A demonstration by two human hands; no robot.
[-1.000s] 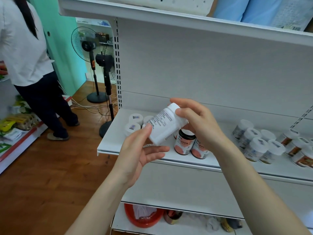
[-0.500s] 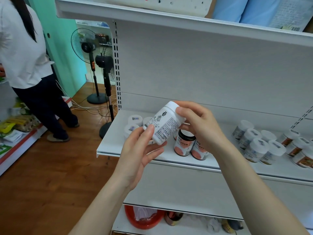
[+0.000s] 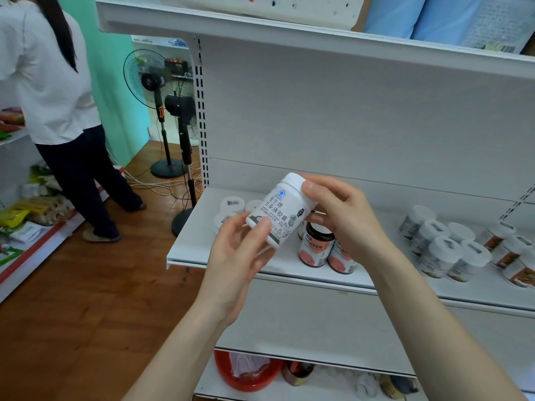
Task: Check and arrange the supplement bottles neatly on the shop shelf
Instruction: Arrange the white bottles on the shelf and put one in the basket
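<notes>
Nearest to us, our left hand point(image 3: 240, 256) cups the lower end of a white supplement bottle point(image 3: 279, 209), the thumb pressed on its label and the fingers curled beneath. Our right hand point(image 3: 344, 218) grips the capped end, thumb on the white lid and fingers wrapped behind it. The bottle hangs tilted between the two hands, cap up and to the right, its printed label facing us, just above the front of the middle shelf point(image 3: 197, 250) and touching nothing there.

Below our wrists, on the lower shelf, sits a red basket point(image 3: 249, 374) with a clear bag in it.

Right behind the held bottle two dark bottles point(image 3: 315, 250) with pink labels stand upright side by side on the middle shelf. To the left of our hands a few white-capped bottles point(image 3: 231, 202) stand near the shelf's end — partly hidden by our fingers. Further right a cluster of white-lidded bottles point(image 3: 445, 250) stands packed together.

Beyond the shelf's edge, two standing fans point(image 3: 150, 79) rise from the wooden floor point(image 3: 72, 314), and a person in a white shirt point(image 3: 52, 91) stands at another rack.
</notes>
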